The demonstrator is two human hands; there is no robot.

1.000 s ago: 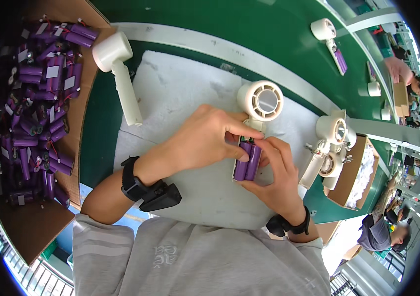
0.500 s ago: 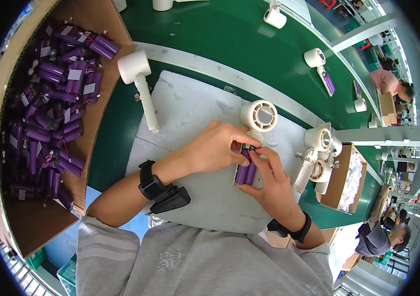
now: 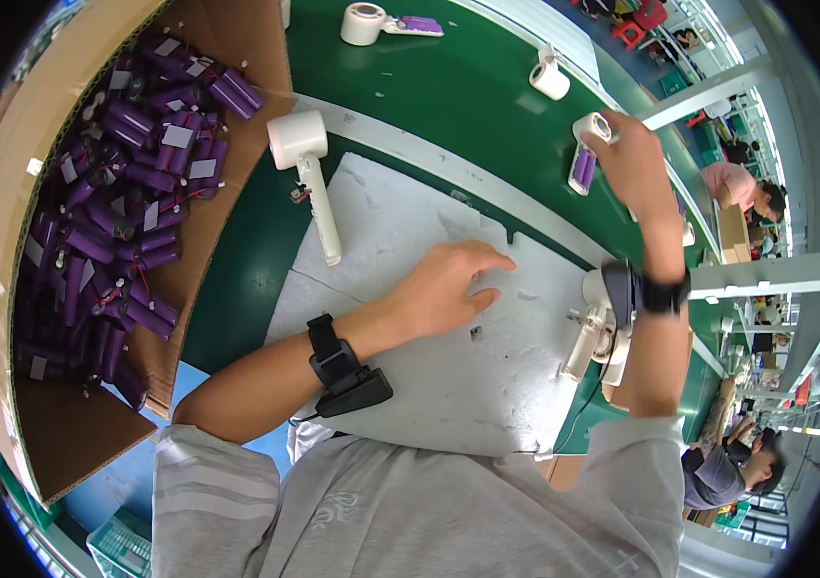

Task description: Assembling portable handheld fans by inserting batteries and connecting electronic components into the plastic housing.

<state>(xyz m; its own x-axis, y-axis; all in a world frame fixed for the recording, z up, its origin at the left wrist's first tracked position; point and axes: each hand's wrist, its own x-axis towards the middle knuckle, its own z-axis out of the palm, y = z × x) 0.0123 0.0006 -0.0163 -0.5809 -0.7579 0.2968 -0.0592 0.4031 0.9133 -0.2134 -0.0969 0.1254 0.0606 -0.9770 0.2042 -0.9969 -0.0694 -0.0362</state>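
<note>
Over the grey-white mat [image 3: 400,385], my left hand [image 3: 443,289] hovers with its thumb and index finger apart, holding nothing. My right arm stretches out to the far right onto the green belt. There my right hand [image 3: 626,164] has its fingers curled at the round head of a white handheld fan [image 3: 591,125]. Two purple battery cells [image 3: 583,169] show in that fan's open handle. Part of the fan head is hidden behind the fingers. Another white handheld fan [image 3: 299,140] lies at the mat's far left edge, a small wired part beside its handle.
A large cardboard box [image 3: 260,72] of purple battery packs [image 3: 130,212] stands at left. More white fans [image 3: 591,337] are grouped at the mat's right, partly behind my forearm. Fans [image 3: 362,24] lie along the green belt [image 3: 448,96]. Co-workers [image 3: 742,193] sit at far right.
The fan with purple cells has gone from the mat to the belt with my right hand. My left hand has let go of it and stays over the mat. The view has shifted slightly.
</note>
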